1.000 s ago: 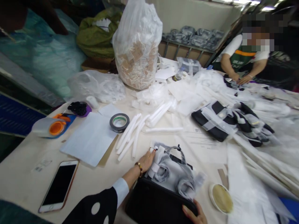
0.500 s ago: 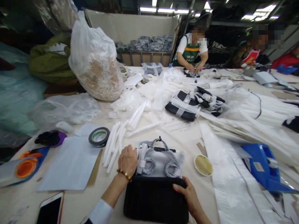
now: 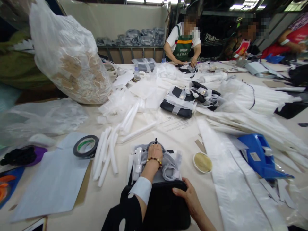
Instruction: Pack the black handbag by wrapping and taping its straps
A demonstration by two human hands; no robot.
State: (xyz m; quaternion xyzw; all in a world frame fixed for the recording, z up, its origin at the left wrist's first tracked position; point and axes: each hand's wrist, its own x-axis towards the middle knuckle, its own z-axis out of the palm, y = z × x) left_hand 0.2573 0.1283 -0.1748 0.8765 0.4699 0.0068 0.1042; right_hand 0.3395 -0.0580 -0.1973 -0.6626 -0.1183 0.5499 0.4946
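Observation:
A black bag [image 3: 168, 205] lies on the table in front of me. My right hand [image 3: 189, 195] grips its right upper edge, thumb on top and the other fingers partly out of sight behind the edge. Beyond that edge, bundled straps wrapped in grey film [image 3: 171, 168] lie on a pale panel. Over the middle of these straps is my left hand [image 3: 155, 153], its fingers curled down by the wrapped handle. What it holds, if anything, is hidden. A small black tip [image 3: 156, 140] sticks up just past its knuckles.
White foam tubes [image 3: 106, 157], a roll of black tape [image 3: 86, 146] and a grey sheet [image 3: 53, 179] lie left. Right are a small round tub [image 3: 202, 162], white strips [image 3: 223, 179] and a blue tape dispenser [image 3: 260, 157]. Ahead sits another wrapped bag [image 3: 178, 102]; a co-worker [image 3: 184, 45] stands opposite.
My left hand has moved right, from the left side of the wrapped straps onto their middle by the handle. My right hand stays on the bag's edge. The view has shifted right.

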